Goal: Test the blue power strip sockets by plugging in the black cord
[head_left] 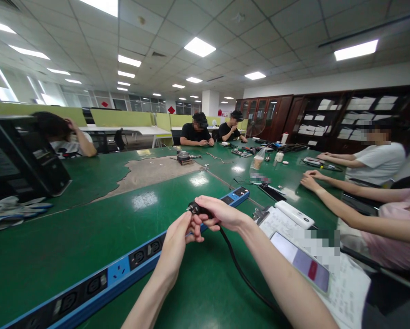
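My right hand (218,211) is closed around a black power plug (198,209), whose metal prongs point to the left. My left hand (182,233) is closed at the prong end, thumb and fingers pinched together against the plug. A black cable (237,262) runs from below my right hand toward the bottom right. Under both hands lies a long blue power strip (119,269) with black and blue sockets, stretching diagonally over the green table (129,237). The left forearm and hand cover part of the strip.
To the right lie a clipboard with papers (350,278), a smartphone (300,260) and a white device (294,214). At left are a black computer case (23,155) and gloves (16,212). A plastic cup (258,161) stands farther back. Several people sit around the table.
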Demonstrator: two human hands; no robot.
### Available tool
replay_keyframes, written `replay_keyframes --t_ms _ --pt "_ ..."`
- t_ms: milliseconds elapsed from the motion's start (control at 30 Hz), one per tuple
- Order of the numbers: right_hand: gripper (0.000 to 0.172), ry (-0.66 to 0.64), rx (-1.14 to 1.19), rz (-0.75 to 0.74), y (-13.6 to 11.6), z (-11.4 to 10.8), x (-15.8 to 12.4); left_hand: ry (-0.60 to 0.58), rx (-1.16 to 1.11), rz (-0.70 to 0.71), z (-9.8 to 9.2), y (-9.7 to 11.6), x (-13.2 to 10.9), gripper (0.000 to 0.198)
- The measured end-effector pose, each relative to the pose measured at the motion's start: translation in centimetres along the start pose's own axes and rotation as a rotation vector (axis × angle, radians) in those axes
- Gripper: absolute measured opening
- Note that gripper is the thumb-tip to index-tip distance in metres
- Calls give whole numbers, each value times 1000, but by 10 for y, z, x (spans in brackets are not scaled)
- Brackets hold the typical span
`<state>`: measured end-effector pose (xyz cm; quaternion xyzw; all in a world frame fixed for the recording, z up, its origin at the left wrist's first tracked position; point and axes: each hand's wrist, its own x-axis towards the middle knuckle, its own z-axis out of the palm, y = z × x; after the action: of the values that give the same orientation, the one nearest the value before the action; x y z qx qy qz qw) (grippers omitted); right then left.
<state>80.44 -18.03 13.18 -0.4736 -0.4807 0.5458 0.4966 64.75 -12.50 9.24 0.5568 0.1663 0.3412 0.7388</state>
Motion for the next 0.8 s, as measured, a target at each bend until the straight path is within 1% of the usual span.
replay_keyframes --t_ms 67,167,233,333,433,633,700,800 --pt "41 2 -12 -15 0 0 -1 -1 11 3 0 0 0 40" --pt "40 22 -49 -50 1 0 0 37 29 34 1 -4 1 40" --pt "40 60 -87 -73 5 1 3 68 33 39 1 -8 2 41" --pt "41 153 -163 -117 11 5 7 108 13 17 0 -16 5 41" --pt "41 204 -223 -135 17 8 11 114 -40 12 0 -21 6 39" --pt "43 152 -164 -86 21 5 15 114 -188 26 5 -20 3 36" --pt "43 133 -128 -69 20 3 15 85 -207 17 5 -18 1 36" --pt "44 89 -79 -50 16 1 14 9 -207 17 4 -16 -1 35"
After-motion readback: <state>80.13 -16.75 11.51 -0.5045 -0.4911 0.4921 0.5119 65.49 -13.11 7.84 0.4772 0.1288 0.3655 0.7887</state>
